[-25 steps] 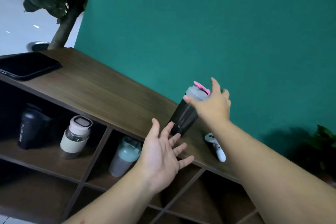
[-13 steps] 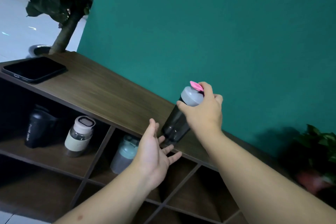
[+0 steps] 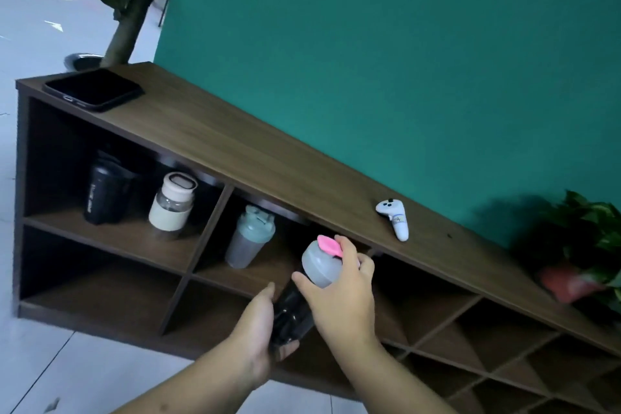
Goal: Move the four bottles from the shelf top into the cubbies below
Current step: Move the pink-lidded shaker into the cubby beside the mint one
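A dark shaker bottle [image 3: 293, 312] with a grey lid and pink flip cap is held in front of the cubbies, below the shelf top [image 3: 255, 158]. My right hand [image 3: 342, 299] grips its lid end. My left hand [image 3: 258, 329] cups its base from below. Three other bottles stand in the upper cubbies: a black one [image 3: 104, 195] and a cream one [image 3: 173, 203] in the left cubby, and a grey one with a teal lid [image 3: 248, 237] in the second cubby.
A black phone [image 3: 92, 89] lies at the shelf top's left end. A white controller [image 3: 395, 217] lies on the shelf top toward the right. A potted plant [image 3: 591, 245] stands at the right, a tree trunk [image 3: 129, 23] behind the shelf's left end.
The dark bottle has come off the shelf top and down in front of the cubbies. My left hand, free before, now holds its base. The view has pulled back.
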